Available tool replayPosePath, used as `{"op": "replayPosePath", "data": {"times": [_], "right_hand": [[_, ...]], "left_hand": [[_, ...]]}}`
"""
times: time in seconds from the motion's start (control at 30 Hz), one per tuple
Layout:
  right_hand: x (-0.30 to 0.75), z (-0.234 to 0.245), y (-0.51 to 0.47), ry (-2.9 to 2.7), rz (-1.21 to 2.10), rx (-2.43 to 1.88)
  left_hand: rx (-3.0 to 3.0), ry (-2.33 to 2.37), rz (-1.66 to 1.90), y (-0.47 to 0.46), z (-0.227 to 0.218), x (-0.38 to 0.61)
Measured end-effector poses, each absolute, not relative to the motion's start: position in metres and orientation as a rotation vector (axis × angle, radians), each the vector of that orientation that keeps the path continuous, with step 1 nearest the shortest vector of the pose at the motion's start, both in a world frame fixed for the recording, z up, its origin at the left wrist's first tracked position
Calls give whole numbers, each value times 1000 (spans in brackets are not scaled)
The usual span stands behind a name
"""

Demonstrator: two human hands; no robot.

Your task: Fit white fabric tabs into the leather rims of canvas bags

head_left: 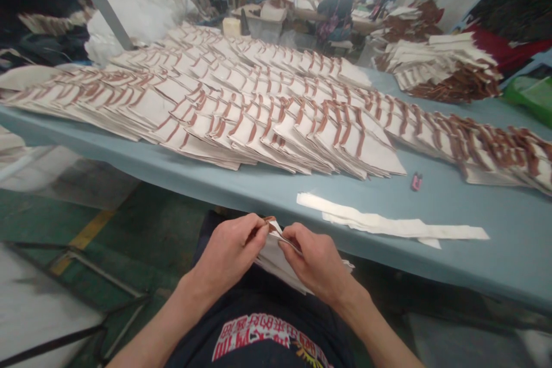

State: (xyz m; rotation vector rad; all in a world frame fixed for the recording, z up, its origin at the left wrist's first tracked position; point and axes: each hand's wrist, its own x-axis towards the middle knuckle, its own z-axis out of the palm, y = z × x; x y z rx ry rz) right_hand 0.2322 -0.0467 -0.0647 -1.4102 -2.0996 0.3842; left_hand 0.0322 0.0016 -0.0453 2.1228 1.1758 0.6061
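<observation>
Head view: white cloth with brown edging is pinched at its top by the fingertips of the left hand and right hand, beside the blue table.

One blue worktop carried one small pink object, at least two overlapping white strips, one heap of cream-and-brown pieces and dozens of brown-edged cream panels, packed too closely for an exact count, while one green tub and at least one held cream cloth also showed.
</observation>
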Motion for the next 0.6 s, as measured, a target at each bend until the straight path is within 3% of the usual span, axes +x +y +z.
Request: {"op": "replayPosePath", "data": {"times": [0.37,0.6], "right_hand": [[222,-76,-47,-2264,181,-1453],[207,-76,-56,-2207,347,-1635]], "left_hand": [[2071,1361,402,7,-46,36],[1963,1454,484,31,-72,23]]}}
